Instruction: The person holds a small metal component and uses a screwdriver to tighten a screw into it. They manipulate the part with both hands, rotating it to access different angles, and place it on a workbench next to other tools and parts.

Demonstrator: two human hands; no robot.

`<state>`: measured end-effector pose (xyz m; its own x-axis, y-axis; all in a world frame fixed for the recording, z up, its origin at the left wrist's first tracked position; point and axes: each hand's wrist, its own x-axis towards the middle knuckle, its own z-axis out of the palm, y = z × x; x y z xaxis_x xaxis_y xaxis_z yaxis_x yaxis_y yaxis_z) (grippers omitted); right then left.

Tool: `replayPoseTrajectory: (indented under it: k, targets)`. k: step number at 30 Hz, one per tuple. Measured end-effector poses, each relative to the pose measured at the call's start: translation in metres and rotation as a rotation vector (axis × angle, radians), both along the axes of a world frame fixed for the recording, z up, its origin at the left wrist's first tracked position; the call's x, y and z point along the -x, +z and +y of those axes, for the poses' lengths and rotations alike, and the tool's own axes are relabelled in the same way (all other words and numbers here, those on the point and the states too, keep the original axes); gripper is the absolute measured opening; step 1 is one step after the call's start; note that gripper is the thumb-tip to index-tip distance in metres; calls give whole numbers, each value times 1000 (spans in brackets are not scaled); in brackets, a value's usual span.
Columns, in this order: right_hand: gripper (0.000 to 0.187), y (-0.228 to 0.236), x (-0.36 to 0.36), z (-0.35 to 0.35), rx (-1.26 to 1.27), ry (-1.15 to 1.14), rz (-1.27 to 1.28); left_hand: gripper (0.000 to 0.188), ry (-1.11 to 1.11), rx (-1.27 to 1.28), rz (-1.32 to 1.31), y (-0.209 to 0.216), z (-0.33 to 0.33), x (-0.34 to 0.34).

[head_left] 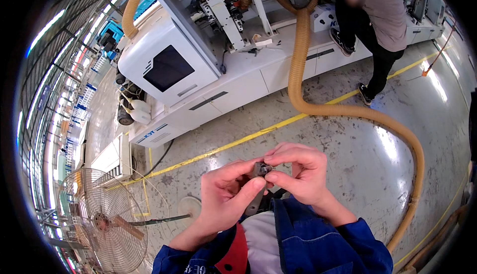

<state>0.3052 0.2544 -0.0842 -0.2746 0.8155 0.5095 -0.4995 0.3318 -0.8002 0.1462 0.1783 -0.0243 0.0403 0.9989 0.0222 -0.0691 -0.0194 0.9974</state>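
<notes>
- Widest way: right of the right hand (303,172), open floor (360,164) out to the tan hose (420,159), which loops from ahead round to that side.
- Ahead: floor strip with the yellow line (248,137), then the white machine (238,95) walls off most of the front.
- Ahead-right: co-worker (380,20) at the machine, beyond the hose.
- Left: caged fan (104,219) on a pole, past the left hand (226,189).
- Between hands: small metal part (259,169) plugs the gap at the fingertips.
- Toward body: blue jacket (318,239) near; clearance hard to judge, hands cover it.
</notes>
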Motion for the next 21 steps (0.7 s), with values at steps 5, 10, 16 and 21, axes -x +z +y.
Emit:
replayPoseTrajectory:
  k: [5,10,16,21]
  targets:
    - [25,-1,1,-1,-12,15,28,32,-29,56,-18,7,-1,1]
    - [25,-5,2,-2,-2,51,46,32,-65,102,-51,12,-2,3]
    - [28,-7,4,-6,82,114,50,31,-98,157,-55,16,-2,6]
    - [26,-9,4,-4,94,165,58,31,-83,139,-71,14,-2,5]
